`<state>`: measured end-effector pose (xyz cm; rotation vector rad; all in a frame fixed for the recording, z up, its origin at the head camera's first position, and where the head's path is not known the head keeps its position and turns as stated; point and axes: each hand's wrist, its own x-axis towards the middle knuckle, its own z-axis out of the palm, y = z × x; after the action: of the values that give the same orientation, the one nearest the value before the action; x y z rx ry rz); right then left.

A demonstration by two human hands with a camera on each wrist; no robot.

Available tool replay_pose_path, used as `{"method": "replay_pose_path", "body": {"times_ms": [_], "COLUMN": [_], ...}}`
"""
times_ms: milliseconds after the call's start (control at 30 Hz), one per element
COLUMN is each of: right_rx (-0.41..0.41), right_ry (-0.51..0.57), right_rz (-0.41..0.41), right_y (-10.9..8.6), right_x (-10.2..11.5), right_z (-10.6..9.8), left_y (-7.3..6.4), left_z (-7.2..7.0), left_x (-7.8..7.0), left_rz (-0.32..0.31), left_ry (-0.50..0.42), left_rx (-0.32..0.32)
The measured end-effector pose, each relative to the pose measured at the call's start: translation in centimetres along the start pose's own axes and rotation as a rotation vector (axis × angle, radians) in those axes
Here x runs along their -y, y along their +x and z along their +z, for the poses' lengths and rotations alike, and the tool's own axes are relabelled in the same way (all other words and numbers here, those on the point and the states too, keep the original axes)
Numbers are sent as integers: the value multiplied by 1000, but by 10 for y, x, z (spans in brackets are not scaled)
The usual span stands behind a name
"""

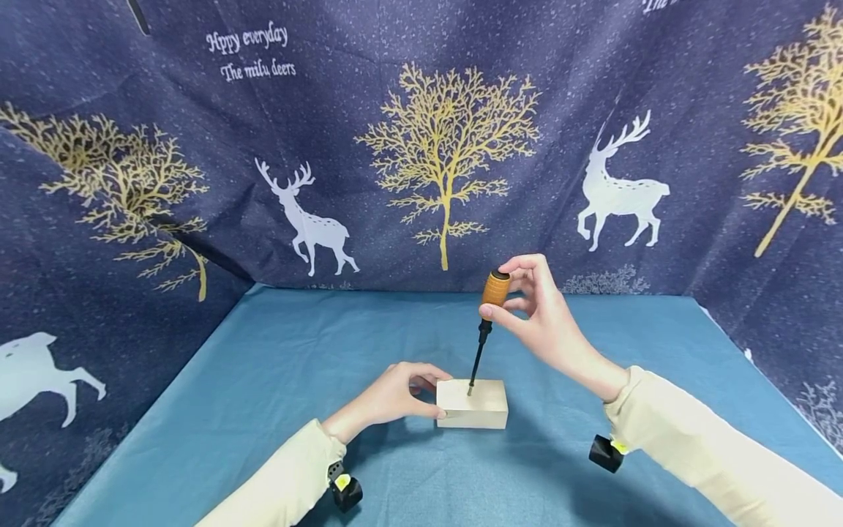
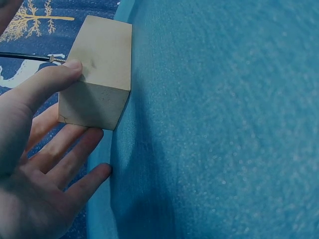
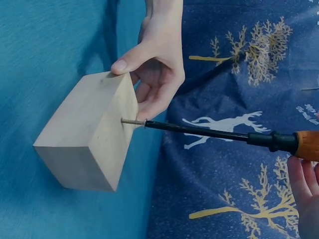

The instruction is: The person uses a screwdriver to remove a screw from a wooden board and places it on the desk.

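- A metal screw [image 3: 132, 121] stands in the upper face of a pale wooden block [image 1: 471, 404], much of its threaded shank exposed.
- The block lies on a blue tablecloth [image 1: 316, 337], in front of the person.
- The screwdriver [image 1: 495, 290], orange-handled with a black shaft, meets the screw head with its tip and leans slightly right in the head view.
- The right hand [image 1: 546, 318] is partly closed, pinching the handle between thumb and fingers, the index fingertip at its black end cap.
- The left hand [image 1: 396, 393] is partly closed, gripping the block's left end between thumb and fingers.
- Behind hangs a navy backdrop [image 1: 369, 44] printed with white deer and golden trees.
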<state>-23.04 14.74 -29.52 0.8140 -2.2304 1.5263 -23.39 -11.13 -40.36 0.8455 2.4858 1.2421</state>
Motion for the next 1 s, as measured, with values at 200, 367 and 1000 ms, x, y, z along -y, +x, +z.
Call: {"method": "replay_pose_path", "body": {"times_ms": [200, 367, 1000], "right_rx": [-12, 30, -51], "right_ry": [-49, -8, -37], "right_rz": [54, 43, 36], "right_y": [2, 1, -1], "right_x": [5, 6, 3], "right_z": [-4, -6, -2], "left_y": [0, 0, 1], "left_z": [0, 0, -1], "left_x": [0, 0, 0], "left_rz": [-3, -8, -2], "left_ry": [-1, -3, -7], "left_rx": [0, 2, 9]}}
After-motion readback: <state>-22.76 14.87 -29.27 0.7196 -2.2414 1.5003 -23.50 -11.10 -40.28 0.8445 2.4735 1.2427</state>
